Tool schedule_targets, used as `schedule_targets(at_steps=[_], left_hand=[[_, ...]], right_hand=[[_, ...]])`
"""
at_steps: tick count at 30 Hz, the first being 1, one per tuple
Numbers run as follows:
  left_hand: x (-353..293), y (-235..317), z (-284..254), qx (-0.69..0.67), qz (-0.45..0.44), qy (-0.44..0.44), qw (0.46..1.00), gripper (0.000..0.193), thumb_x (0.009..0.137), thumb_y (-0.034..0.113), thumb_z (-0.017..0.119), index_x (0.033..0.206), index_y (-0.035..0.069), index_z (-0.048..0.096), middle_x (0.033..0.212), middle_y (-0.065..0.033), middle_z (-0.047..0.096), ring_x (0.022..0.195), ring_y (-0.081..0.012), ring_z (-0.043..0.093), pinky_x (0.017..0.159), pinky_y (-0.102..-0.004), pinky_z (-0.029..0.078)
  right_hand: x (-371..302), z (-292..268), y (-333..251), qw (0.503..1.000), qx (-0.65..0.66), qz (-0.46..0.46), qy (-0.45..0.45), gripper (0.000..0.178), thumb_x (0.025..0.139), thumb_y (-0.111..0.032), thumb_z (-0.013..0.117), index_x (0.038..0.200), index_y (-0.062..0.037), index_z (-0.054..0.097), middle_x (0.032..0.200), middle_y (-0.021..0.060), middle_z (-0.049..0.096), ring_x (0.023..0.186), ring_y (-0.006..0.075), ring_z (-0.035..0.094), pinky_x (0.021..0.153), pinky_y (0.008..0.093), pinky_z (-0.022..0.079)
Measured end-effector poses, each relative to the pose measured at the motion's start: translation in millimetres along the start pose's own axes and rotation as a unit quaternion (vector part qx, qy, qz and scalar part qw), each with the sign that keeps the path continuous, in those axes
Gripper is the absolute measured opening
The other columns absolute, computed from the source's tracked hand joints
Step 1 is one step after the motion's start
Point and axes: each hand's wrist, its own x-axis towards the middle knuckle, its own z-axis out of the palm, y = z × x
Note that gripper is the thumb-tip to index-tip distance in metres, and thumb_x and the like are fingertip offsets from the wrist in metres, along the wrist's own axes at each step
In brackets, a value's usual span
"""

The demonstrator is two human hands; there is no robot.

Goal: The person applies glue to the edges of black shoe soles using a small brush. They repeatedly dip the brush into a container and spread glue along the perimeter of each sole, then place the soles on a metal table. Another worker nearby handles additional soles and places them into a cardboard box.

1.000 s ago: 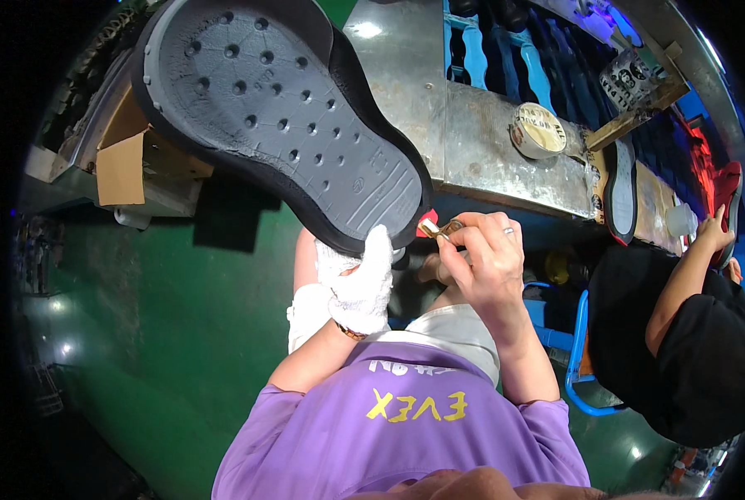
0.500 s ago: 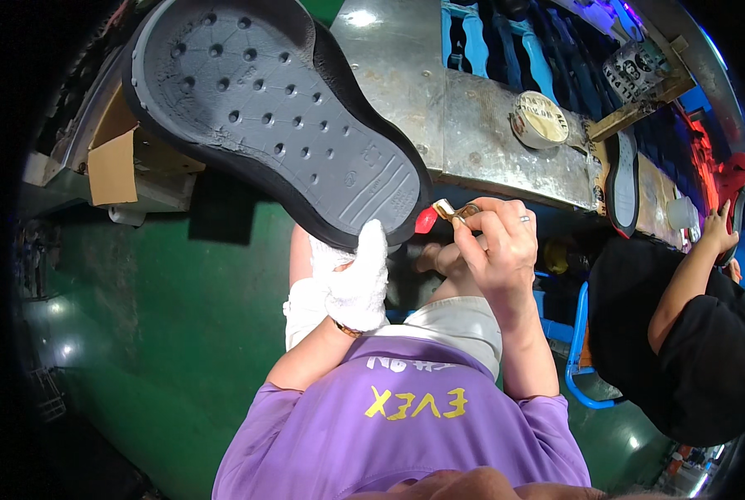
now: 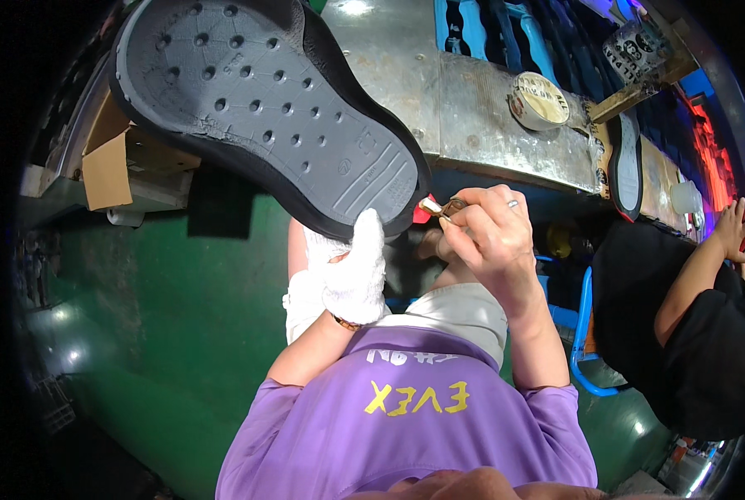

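A large shoe sole [image 3: 289, 125], dark grey with rows of dimples and a black rim, slants across the upper left. My left hand [image 3: 356, 271], in a white glove, grips its lower end with the thumb on the grey face. My right hand [image 3: 493, 233], bare with a ring, pinches a small brush-like tool [image 3: 430, 206] that has a pale metallic band and a red tip. That red tip is at the black rim near the sole's lower right end; whether it touches I cannot tell.
Ahead is a metal-topped bench [image 3: 514, 137] with a round tub [image 3: 539, 102] of pale material. Another sole [image 3: 625, 167] lies farther right, near a white cup [image 3: 685, 197]. An opened cardboard box [image 3: 108, 171] stands left. A co-worker in black [image 3: 680, 333] sits at right by a blue chair frame [image 3: 579, 350].
My right hand has moved slightly up and left, bringing the red tip closer to the sole's rim. The sole has shifted slightly left. The co-worker's hand has moved up and its fingers have spread.
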Motion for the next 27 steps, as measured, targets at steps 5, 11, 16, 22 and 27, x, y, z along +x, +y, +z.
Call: schedule_targets(at_steps=[5,11,16,22,27], left_hand=[[0,3,3,-0.004,-0.013,0.006,1.0,0.03,0.101,0.007,0.059,0.13,0.0,0.058,0.118,-0.0086,0.068,0.1,-0.0155,0.066,0.083,-0.0276,0.055],[-4,5,8,-0.063,-0.032,0.103,0.992,0.042,0.096,0.003,0.066,0.135,0.002,0.053,0.119,-0.0075,0.066,0.098,-0.0119,0.064,0.079,-0.0251,0.053],[-5,10,8,0.067,0.012,0.063,0.996,0.033,0.102,0.008,0.058,0.133,0.0,0.056,0.122,-0.009,0.067,0.102,-0.0173,0.066,0.086,-0.0297,0.055],[-1,-7,-2,0.096,0.128,0.087,0.983,0.039,0.097,0.0,0.061,0.135,-0.001,0.053,0.125,-0.011,0.065,0.106,-0.0176,0.065,0.091,-0.0299,0.054],[-3,-1,2,0.109,0.15,0.031,0.982,0.033,0.1,0.002,0.056,0.133,-0.001,0.055,0.125,-0.0118,0.065,0.108,-0.0202,0.065,0.092,-0.0314,0.054]], right_hand=[[-3,-1,2,0.998,0.009,-0.058,-0.022,0.014,0.069,-0.009,0.078,0.074,-0.0071,0.065,0.097,0.0049,0.066,0.087,0.0237,0.062,0.083,0.039,0.046],[-14,-2,1,0.998,0.02,-0.05,-0.027,0.015,0.066,-0.008,0.077,0.07,-0.0098,0.063,0.096,0.0036,0.066,0.086,0.0228,0.061,0.081,0.038,0.046],[-21,-4,1,0.999,0.026,0.02,0.01,0.016,0.065,-0.008,0.078,0.067,-0.0119,0.063,0.094,0.0024,0.067,0.085,0.0218,0.062,0.079,0.0381,0.046],[-12,-6,-1,0.998,-0.025,-0.047,0.014,0.02,0.063,-0.011,0.081,0.067,-0.0104,0.061,0.09,0.0031,0.067,0.08,0.0196,0.062,0.073,0.0337,0.046],[-16,-4,7,0.999,-0.023,-0.007,0.026,0.018,0.067,-0.009,0.079,0.07,-0.0082,0.061,0.092,0.0058,0.067,0.083,0.0224,0.062,0.078,0.0372,0.046]])
